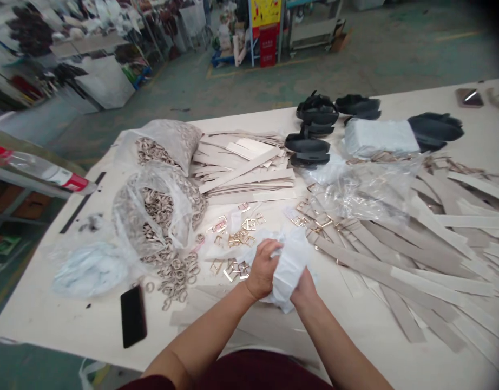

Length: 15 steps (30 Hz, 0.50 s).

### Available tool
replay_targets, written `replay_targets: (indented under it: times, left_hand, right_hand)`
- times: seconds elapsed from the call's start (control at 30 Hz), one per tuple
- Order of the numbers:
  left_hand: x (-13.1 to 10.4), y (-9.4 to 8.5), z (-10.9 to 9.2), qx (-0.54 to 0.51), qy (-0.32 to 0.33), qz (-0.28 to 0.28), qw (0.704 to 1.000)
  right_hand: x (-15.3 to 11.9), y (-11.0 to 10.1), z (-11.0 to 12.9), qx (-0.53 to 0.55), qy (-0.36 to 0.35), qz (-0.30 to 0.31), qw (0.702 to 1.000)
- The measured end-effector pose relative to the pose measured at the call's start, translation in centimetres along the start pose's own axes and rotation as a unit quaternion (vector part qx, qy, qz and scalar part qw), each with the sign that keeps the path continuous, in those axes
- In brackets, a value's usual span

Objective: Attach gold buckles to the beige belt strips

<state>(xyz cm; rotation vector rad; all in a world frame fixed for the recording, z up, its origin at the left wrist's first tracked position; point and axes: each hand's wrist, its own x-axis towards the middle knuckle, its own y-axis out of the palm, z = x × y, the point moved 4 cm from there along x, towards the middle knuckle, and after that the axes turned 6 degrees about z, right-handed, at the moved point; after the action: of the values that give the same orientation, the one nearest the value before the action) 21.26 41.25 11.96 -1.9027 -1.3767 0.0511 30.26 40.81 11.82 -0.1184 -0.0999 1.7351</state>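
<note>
Between my two hands is a crumpled white sheet, thin paper or plastic; whether anything lies inside it I cannot see. My left hand is closed on its left side, with the fingers curled over the edge. On the lower right, my right hand grips the same sheet, its fingers partly hidden behind it. Just left of my hands, loose gold-coloured buckles are scattered on the table. Grey-beige straps with buckles on their ends fan out to the right.
Clear bags of small beige loops stand at left, spilling near a phone. Flat strips are stacked behind the buckles. Black strap bundles, a white packet and clear plastic lie toward the far edge. A bottle lies far left.
</note>
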Motion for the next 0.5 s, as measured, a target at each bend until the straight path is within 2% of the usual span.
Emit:
replay_targets:
  times: [0.03,0.07,0.1,0.17,0.2,0.27,0.3,0.33,0.37,0.4,0.43,0.5]
  left_hand:
    - [-0.1,0.6,0.6,-0.028,-0.030,-0.039,0.998]
    - [-0.1,1.3,0.9,-0.051,-0.056,-0.058,0.995]
    - [0.1,1.8,0.9,-0.065,-0.072,-0.056,0.994]
    - [0.5,2.2,0.2,-0.078,-0.063,0.014,0.995]
    - [0.6,1.9,-0.2,-0.087,-0.058,0.069,0.992]
    - [0.1,-0.2,0.1,-0.101,-0.070,0.162,0.979]
    - [-0.4,-1.9,0.9,-0.093,-0.090,0.186,0.974]
    - [-1.0,-3.9,2.2,-0.059,-0.114,0.180,0.975]
    - [-1.7,-6.1,4.0,0.004,-0.140,0.148,0.979]
    - [-2.5,-7.9,5.9,0.073,-0.148,0.143,0.976]
    - [-3.2,-9.1,8.0,0.129,-0.154,0.161,0.966]
    - [-4.4,-10.4,12.2,0.195,-0.169,0.214,0.942]
  right_hand:
    - [-0.5,-0.1,-0.2,0.065,0.034,-0.036,0.997]
    - [-1.0,-0.2,-0.8,0.157,0.083,-0.077,0.981]
    - [-1.5,-0.2,-1.5,0.250,0.137,-0.121,0.951]
    - [-2.4,-0.6,-3.1,0.375,0.232,-0.191,0.877]
    - [-2.5,-1.1,-3.9,0.402,0.261,-0.203,0.854]
    - [-2.4,-2.5,-5.3,0.443,0.295,-0.186,0.826]
    - [-2.3,-3.3,-6.0,0.464,0.305,-0.165,0.815]
    - [-2.2,-4.1,-6.7,0.480,0.315,-0.146,0.806]
    - [-2.2,-4.9,-7.4,0.485,0.322,-0.136,0.802]
    - [-2.3,-5.7,-8.1,0.475,0.326,-0.139,0.805]
    - [-2.4,-6.3,-8.7,0.454,0.326,-0.147,0.816]
    - [-2.5,-6.9,-9.4,0.380,0.306,-0.164,0.857]
